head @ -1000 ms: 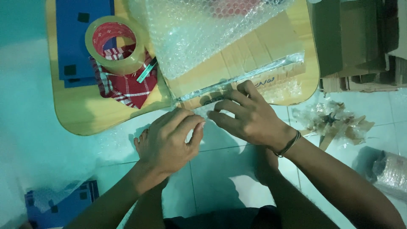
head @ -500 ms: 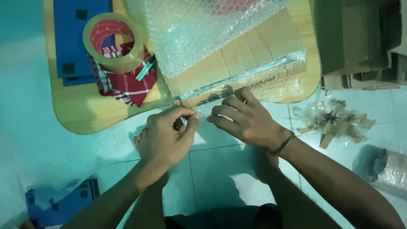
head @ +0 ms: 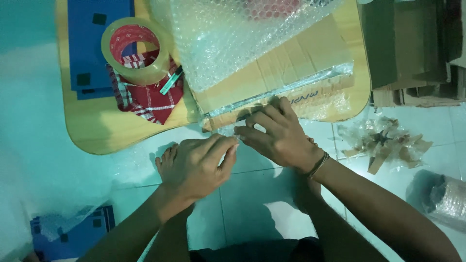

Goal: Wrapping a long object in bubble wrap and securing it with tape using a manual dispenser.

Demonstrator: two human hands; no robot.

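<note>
A flat cardboard package (head: 291,73) lies on a low wooden table (head: 97,131), partly covered by bubble wrap (head: 233,39). My right hand (head: 279,133) presses its fingers on the package's near edge, over clear film. My left hand (head: 196,165) is just below the table edge, fingers pinched together at a bit of clear film or tape beside the right hand's fingertips. What exactly it pinches is too small to tell.
A roll of clear packing tape (head: 136,51) sits on a red checked cloth (head: 150,97) with a small green cutter (head: 171,81). Blue sheets (head: 92,43) lie at the table's left. Cardboard stacks (head: 412,48), tape scraps (head: 383,143) and a bubble-wrap roll (head: 444,199) are on the tiled floor.
My left hand has drawn slightly down and away from the package edge, fingers staying pinched. My right hand has stayed pressed on the package.
</note>
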